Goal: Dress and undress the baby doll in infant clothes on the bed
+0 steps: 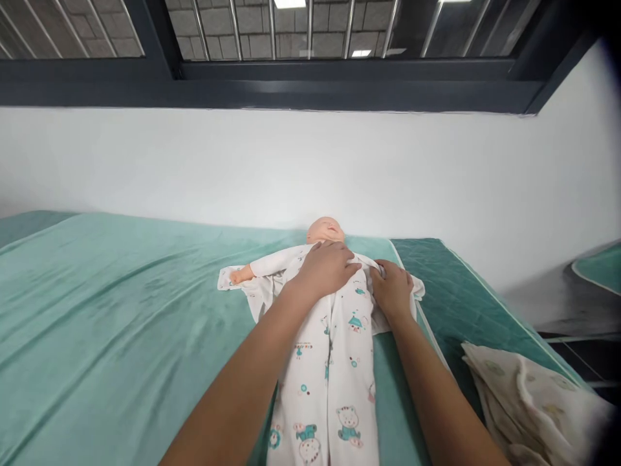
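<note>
A baby doll [326, 229] lies on its back on the green bed cover, its head near the wall. Over its legs and under its body spreads a white romper [315, 362] printed with bears. The doll's arm [242, 274] on the left side, in a plain white sleeve, rests on top of the romper's spread sleeve. My left hand [328, 266] lies across the doll's chest, its fingertips closed on the romper's edge near the shoulder. My right hand [392, 288] is closed round the romper's cloth at the other arm, which the cloth and fingers hide.
A folded pale cloth [528, 401] lies at the lower right. The green bed cover [121, 336] has folds at left, with a darker quilted strip [466, 298] at right. Behind stands a white wall [242, 168] below a barred window.
</note>
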### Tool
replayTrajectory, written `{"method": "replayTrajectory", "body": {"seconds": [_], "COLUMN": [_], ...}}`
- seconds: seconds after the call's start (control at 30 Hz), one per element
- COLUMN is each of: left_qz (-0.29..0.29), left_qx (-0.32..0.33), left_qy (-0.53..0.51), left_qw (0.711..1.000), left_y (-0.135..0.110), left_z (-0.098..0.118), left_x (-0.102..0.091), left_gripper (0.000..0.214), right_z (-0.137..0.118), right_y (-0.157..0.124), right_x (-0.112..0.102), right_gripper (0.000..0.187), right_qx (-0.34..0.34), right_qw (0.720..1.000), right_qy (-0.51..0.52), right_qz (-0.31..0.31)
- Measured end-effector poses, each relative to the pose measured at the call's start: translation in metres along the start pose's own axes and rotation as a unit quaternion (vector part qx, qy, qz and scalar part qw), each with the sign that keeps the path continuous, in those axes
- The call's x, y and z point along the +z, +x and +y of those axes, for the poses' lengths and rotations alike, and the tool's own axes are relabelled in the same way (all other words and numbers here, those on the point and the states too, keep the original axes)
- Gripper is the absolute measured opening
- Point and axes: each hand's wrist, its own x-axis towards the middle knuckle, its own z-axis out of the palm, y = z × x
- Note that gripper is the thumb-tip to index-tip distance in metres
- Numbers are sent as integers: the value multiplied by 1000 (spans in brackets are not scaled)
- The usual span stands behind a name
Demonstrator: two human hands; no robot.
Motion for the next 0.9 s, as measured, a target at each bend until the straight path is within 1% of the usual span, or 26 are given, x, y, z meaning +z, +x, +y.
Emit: {"method": "replayTrajectory", "body": {"seconds": [0.07, 0.1, 0.2, 0.27, 0.37, 0.43, 0.5, 0.6, 0.67, 0.73, 0.8, 0.9], "left_qz": [-94, -124, -183, -207, -223, -226, -229, -234, -238, -240, -246, -261], "left_qx": [-11, -15, -20, -22, -28, -32, -32, -26, -23, -25, -29, -35], "left_qy": [84, 102, 123, 135, 150, 158, 165, 177, 186, 194, 200, 199], "left_qw": [992, 987, 975, 969, 963, 961, 959, 956, 953, 951, 948, 944], "left_y": [27, 39, 68, 79, 87, 88, 88, 88, 89, 92, 96, 103], "left_z": [8, 12, 23, 28, 32, 32, 29, 24, 22, 24, 27, 32], "left_x": [1, 3, 16, 26, 38, 41, 39, 33, 30, 32, 39, 53], "left_gripper": [39, 36, 30, 30, 36, 38, 40, 47, 52, 55, 51, 38], "right_z": [0, 0, 0, 0, -1, 1, 3, 8, 9, 8, 7, 5], "right_y": [0, 1, 1, 1, 2, 4, 6, 8, 9, 9, 9, 9], "right_x": [0, 0, -3, -5, -8, -11, -15, -20, -22, -23, -23, -23], "right_gripper": [35, 34, 33, 33, 35, 35, 35, 36, 36, 36, 35, 34], "right_qx": [4, 5, 0, -8, -18, -22, -14, 25, 40, 45, 48, 47], "right_qw": [1000, 1000, 1000, 1000, 999, 999, 999, 999, 998, 998, 997, 997], "right_qy": [5, 8, 18, 12, -10, -14, -13, -11, -4, 7, 12, 14], "right_qz": [4, 3, -9, -22, -36, -39, -36, -29, -37, -48, -56, -66]}}
